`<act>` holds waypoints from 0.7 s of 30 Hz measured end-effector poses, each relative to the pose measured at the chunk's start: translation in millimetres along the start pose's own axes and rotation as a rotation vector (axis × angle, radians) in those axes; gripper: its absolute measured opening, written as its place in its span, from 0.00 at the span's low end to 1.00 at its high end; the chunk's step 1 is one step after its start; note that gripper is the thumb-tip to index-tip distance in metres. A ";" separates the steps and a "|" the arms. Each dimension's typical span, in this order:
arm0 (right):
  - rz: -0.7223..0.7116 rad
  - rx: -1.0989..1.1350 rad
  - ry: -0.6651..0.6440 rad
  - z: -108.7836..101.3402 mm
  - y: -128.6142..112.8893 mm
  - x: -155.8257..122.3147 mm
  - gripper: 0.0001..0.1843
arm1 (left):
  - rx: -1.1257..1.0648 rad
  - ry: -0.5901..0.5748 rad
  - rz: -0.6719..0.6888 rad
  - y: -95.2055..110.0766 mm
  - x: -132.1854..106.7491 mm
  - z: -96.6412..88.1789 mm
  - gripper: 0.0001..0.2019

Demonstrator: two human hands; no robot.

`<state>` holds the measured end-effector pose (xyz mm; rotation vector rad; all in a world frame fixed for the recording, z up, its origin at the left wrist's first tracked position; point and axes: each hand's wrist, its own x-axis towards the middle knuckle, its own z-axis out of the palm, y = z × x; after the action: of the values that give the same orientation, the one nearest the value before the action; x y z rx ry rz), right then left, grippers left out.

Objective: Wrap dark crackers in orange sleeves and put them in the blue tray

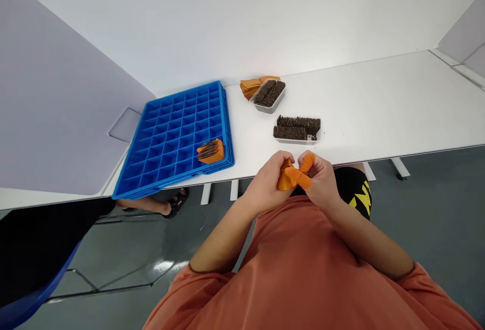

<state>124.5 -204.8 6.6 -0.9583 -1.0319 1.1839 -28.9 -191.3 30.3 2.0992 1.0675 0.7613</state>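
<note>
Just off the table's front edge, my left hand [271,181] is closed on a small orange packet [284,180], thumb on top. My right hand [322,181] meets it from the other side, with orange covers [299,177] on its thumb and a finger. Those fingers are bent together at the packet; a dark bit shows beside them, too small to name. Beyond my hands, a clear plastic tub [297,141] holds rows of thin dark squares [291,133]. Another tub [271,109] behind it is filled with similar squares [270,93].
A blue compartment tray [170,133] lies to the left, with several filled orange packets [211,152] in its near right corner. Flat orange sheets or sleeves [252,86] lie behind the far tub. Grey partitions [60,97] flank the white table [379,112]. Someone's leg [147,204] shows below left.
</note>
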 end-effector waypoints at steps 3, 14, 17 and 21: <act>-0.019 0.006 -0.043 -2.1 2.8 0.7 0.27 | -0.066 -0.006 -0.023 -5.5 -2.0 5.3 0.18; -0.157 -0.130 -0.159 -19.6 7.5 -1.6 0.12 | 0.152 0.181 0.206 -29.5 2.5 -3.1 0.20; -0.088 -0.105 -0.177 -22.2 10.0 -0.6 0.15 | 0.146 0.185 0.220 -27.6 1.5 -7.1 0.22; 0.022 0.023 -0.215 -22.0 11.3 1.3 0.20 | 0.116 0.162 0.194 -20.6 -4.3 -11.8 0.25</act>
<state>143.0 -203.1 -9.8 -0.8389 -1.1769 1.3353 -49.2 -182.2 21.1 2.2956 1.0239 0.9995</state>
